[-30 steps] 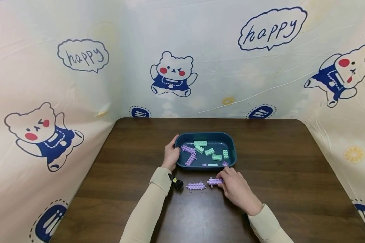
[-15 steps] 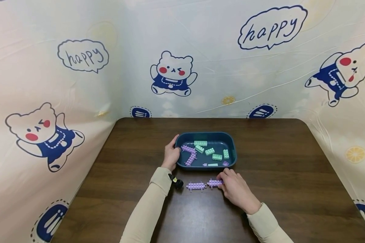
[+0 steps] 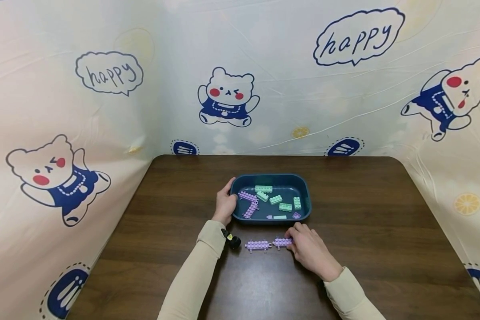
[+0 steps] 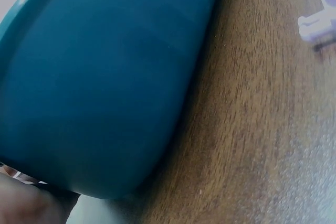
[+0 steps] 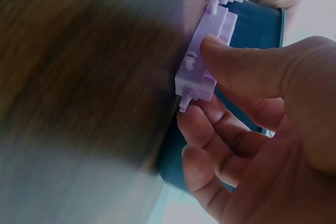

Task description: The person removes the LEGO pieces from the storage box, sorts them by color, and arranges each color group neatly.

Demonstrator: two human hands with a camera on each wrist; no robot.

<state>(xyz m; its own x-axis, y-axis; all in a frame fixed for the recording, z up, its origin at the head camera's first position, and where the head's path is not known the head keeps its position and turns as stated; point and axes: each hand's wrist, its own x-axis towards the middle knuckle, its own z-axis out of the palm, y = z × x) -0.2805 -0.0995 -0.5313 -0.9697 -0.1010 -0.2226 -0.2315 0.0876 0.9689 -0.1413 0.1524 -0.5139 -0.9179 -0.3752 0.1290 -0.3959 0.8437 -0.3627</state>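
My left hand (image 3: 225,205) grips the left end of a dark teal plastic tray (image 3: 270,222), its thumb at the rim. In front of the tray, my right hand (image 3: 314,250) pinches a purple toy building brick (image 3: 282,242) with small side pegs; the right wrist view shows the thumb on one face of this held brick (image 5: 202,59) and the other fingers curled beneath. A second purple brick (image 3: 258,245) with pegs lies on the table just left of it, end to end, with a small ring at its near end.
Inside the tray are several mint-green bricks (image 3: 286,207), a bent chain of purple bricks (image 3: 251,207), a pale flat strip (image 3: 279,217) and a small purple piece (image 3: 296,215). A black wrist device (image 3: 234,242) sits by the left cuff. The brown wooden table (image 3: 176,200) extends around.
My right hand has drawn the held brick slightly nearer to the person, more in line with the second purple brick. The left hand and tray stay where they were.
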